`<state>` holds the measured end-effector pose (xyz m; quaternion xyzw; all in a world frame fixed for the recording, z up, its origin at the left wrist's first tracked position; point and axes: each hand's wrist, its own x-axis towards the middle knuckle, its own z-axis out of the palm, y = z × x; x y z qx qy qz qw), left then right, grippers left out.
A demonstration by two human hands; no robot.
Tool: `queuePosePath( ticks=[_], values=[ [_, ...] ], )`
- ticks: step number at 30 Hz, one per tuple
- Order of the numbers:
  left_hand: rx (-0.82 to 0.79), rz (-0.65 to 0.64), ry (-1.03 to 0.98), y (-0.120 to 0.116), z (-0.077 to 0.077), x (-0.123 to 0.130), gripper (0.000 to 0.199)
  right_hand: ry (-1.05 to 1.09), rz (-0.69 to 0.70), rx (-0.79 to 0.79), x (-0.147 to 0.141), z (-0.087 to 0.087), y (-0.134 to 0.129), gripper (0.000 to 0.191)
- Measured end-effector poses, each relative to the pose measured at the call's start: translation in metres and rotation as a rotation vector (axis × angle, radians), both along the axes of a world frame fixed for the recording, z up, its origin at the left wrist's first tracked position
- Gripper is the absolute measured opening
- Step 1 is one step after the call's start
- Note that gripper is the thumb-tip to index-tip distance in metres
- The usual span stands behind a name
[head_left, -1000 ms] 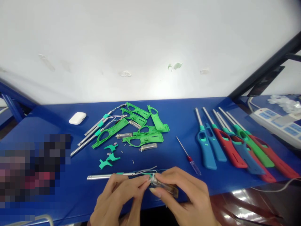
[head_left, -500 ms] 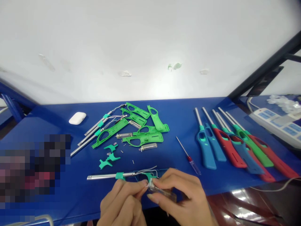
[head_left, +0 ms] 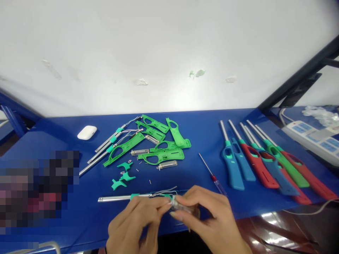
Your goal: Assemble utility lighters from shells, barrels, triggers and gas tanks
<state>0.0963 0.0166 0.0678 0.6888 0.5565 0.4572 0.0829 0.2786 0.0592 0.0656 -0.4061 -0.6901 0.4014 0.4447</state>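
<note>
Between the thumb and fingers of my right hand [head_left: 209, 215] is a clear lighter fuel tank [head_left: 186, 208] with a pale valve end pointing left. My left hand [head_left: 137, 220] pinches at that valve end; whatever its fingertips hold is too small to make out. Just beyond both hands lies a metal lighter tube [head_left: 116, 199] with a teal collar and thin wires, partly covered by my fingers. Past it are loose teal triggers [head_left: 124, 176], green lighter shell halves [head_left: 164, 157] and another clear fuel tank [head_left: 167, 164].
A screwdriver [head_left: 212, 174] lies right of centre. Several assembled lighters [head_left: 233, 169] in blue, red and green are at the right, near a white power strip [head_left: 312, 139]. A white earbud case [head_left: 87, 132] sits back left. Small metal pins [head_left: 150, 182] are scattered mid-table.
Both hands have shifted slightly up, the left one also to the right and more flattened over the tube. The fuel tank stays in my right hand. Other items lie as before.
</note>
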Motion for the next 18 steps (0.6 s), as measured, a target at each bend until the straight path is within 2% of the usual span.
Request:
queuePosePath(
  ticks=[2,4,5,8,10,12,15,18],
  values=[
    [-0.111,0.075,0.008,0.005,0.000,-0.008,0.004,-0.065,-0.080,-0.005,0.007,-0.003,0.005,0.011],
    [-0.114,0.128,0.047,0.010,-0.005,-0.014,0.012,-0.099,-0.156,-0.029,0.014,-0.007,0.010,0.008],
    [-0.081,0.117,0.079,0.013,-0.008,-0.017,0.014,-0.113,-0.187,-0.041,0.016,-0.010,0.012,0.011],
    [-0.025,0.041,0.176,0.016,-0.019,-0.023,0.019,-0.240,-0.256,-0.055,0.020,-0.016,0.017,0.037],
    [-0.060,0.004,0.215,0.015,-0.026,-0.026,0.019,-0.382,-0.225,-0.062,0.019,-0.017,0.017,0.044],
    [-0.098,-0.019,0.237,0.013,-0.032,-0.027,0.019,-0.476,-0.127,-0.083,0.016,-0.018,0.018,0.037],
    [-0.111,-0.037,0.269,0.012,-0.037,-0.026,0.020,-0.502,-0.019,-0.101,0.013,-0.019,0.021,0.021],
    [-0.115,-0.057,0.281,0.013,-0.039,-0.023,0.021,-0.514,0.027,-0.105,0.013,-0.022,0.024,0.017]
  ],
)
